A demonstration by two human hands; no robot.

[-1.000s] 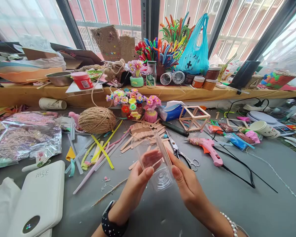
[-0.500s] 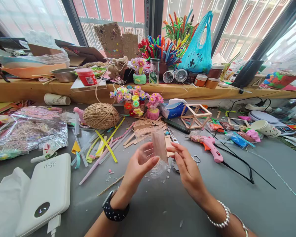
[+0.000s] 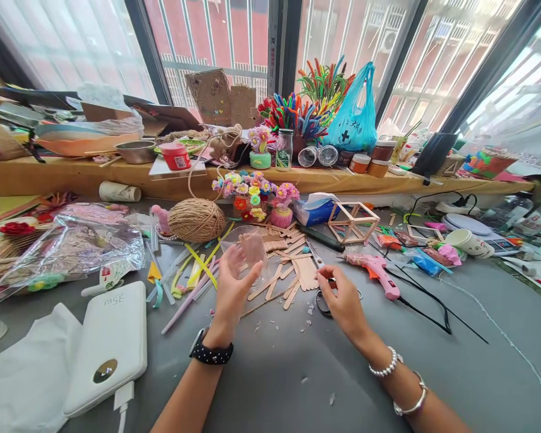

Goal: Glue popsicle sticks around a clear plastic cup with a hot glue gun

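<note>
My left hand (image 3: 232, 282) is curled around a clear plastic cup (image 3: 254, 249), which is tilted and partly blurred, so its edges are hard to make out. Thumb and fingertips are pinched together on my right hand (image 3: 340, 297), apart from the cup; anything between them is too small to tell. Just beside that hand lie scissors (image 3: 316, 255), their handles partly hidden under it. Flat wooden craft sticks (image 3: 273, 282) are spread beyond and between both hands, with a panel of joined sticks (image 3: 305, 272) among them.
A pink glue gun (image 3: 379, 270) with a black cord lies to the right, near a wooden stick frame (image 3: 354, 221). At left are a white power bank (image 3: 112, 343), a twine ball (image 3: 197, 220) and coloured strips (image 3: 201, 264). Small clear scraps (image 3: 304, 380) dot the grey table.
My left hand has carried the clear plastic cup left and away from me. My right hand has drawn apart from it, and the view has tilted up slightly.
</note>
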